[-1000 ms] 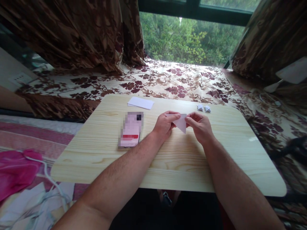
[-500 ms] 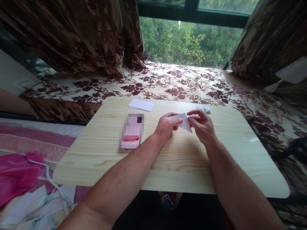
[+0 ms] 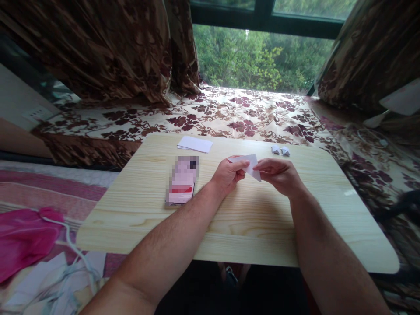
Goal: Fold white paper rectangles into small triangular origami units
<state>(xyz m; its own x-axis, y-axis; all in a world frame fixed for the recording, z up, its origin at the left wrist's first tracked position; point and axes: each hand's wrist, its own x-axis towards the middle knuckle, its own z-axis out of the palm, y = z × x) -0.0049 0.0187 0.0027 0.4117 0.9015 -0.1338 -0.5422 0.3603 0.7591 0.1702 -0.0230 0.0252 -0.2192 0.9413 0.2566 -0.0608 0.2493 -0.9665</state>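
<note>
Setting: brown floral curtains [image 3: 98,52] hang on either side of a window. A floral-print cloth ledge [image 3: 236,113] runs behind the work area.

Pale wood-grain counter [image 3: 249,218], rounded corners, carries everything listed below.

Left hand [image 3: 226,175]: thumb and forefinger closed on the left end of the folded white paper piece [image 3: 253,164].

Right hand [image 3: 280,175]: fingertips pinched on the paper's right, lower tip. Both hands are closed on the paper and neither is spread wide.

Paper position: between the two hands, over the middle of the counter towards its far edge. It is tilted, with the point down and to the right. Cannot tell whether its underside touches the wood.

Pink rectangular phone [image 3: 183,180], face blurred, lies flat to the left of the left hand and apart from it.

Small stack of white paper sheets [image 3: 194,144] sits at the far edge, beyond the phone.

Two tiny folded white paper shapes [image 3: 280,150] sit side by side at the far edge, just beyond the right hand.

Judgement: the step in hand looks like setting a fold in the held piece.
- Match edges and tip before pressing.
- Use one pinch as a light anchor and run the other thumb along the crease.
- The counter would likely back the crease more firmly than mid-air.
- The sheet looks thin, so gentle pressure near the ends should avoid stray creases.
</note>
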